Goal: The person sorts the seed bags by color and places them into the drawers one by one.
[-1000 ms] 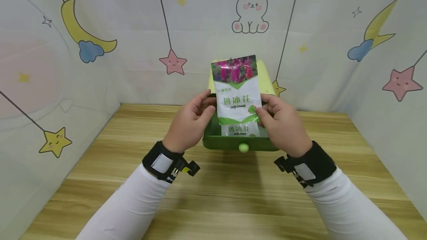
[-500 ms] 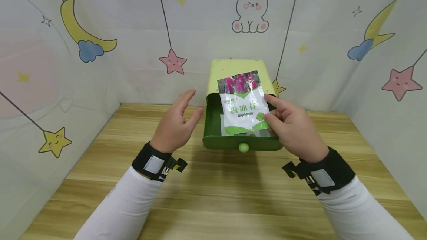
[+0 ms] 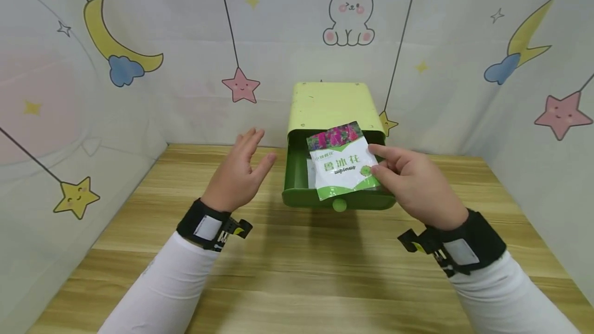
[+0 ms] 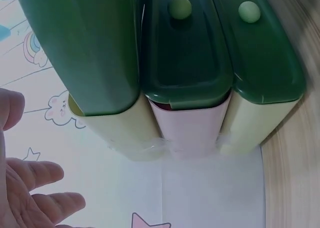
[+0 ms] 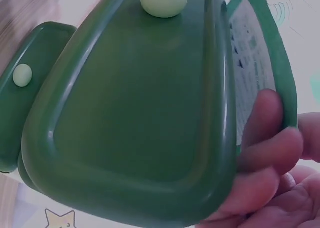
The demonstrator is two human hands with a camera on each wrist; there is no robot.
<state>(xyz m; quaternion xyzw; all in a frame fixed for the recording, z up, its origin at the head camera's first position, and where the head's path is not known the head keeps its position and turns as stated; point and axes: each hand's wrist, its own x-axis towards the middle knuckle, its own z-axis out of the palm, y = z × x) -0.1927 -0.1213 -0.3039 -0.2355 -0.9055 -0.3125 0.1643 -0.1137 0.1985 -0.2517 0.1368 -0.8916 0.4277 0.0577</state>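
Note:
A white and green seed packet (image 3: 343, 164) with pink flowers printed on its top is pinched at its right edge by my right hand (image 3: 413, 182). It tilts over the pulled-out green drawer (image 3: 297, 169), its lower edge overlapping the drawer front in the head view. Part of a second packet (image 3: 311, 173) shows inside the drawer beneath it. In the right wrist view, thumb and fingers (image 5: 272, 148) grip the packet's green edge (image 5: 285, 78) beside the drawer front. My left hand (image 3: 236, 171) is held left of the drawer, fingers extended, holding nothing.
The drawer belongs to a stacked drawer unit with a pale yellow top (image 3: 331, 104). In the left wrist view, two lower drawers (image 4: 187, 53) with round knobs are closed beneath it. The unit stands on a wooden table (image 3: 297, 282) before a cartoon-printed backdrop (image 3: 195, 14).
The packet has come down and tilted flatter over the drawer, shifting slightly right with my right hand. My left hand has moved away from the packet to the left.

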